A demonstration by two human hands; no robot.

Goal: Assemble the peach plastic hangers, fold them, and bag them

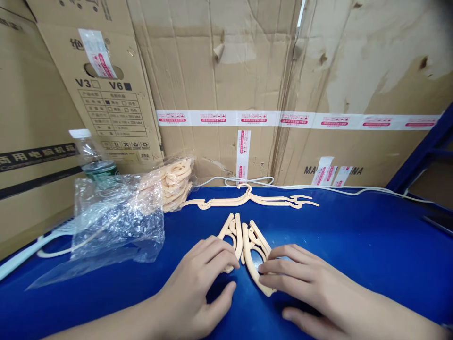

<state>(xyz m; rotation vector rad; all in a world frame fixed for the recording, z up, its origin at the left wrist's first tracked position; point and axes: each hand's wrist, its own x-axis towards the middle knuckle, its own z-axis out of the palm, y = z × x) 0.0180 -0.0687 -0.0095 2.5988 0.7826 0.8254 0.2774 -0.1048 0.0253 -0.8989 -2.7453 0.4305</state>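
Two beige plastic folding hangers, folded up, lie side by side on the blue tabletop: a left folded hanger (239,236) and a right folded hanger (249,264). My left hand (201,274) rests its fingers over the lower part of the left one, hiding some of it, with the thumb held apart. The fingers of my right hand (304,278) lie stretched across the right one's lower side, thumb also apart. Neither hand visibly wraps around a hanger. Behind them an unfolded hanger (226,202) lies flat, its hook pointing toward the back.
At the left, several folded hangers (177,182) sit stacked in a clear plastic bag (120,236). A water bottle (95,156) and a pale plastic tool with a long handle (28,252) are beside it. A white cable (339,190) runs along the cardboard wall (212,156).
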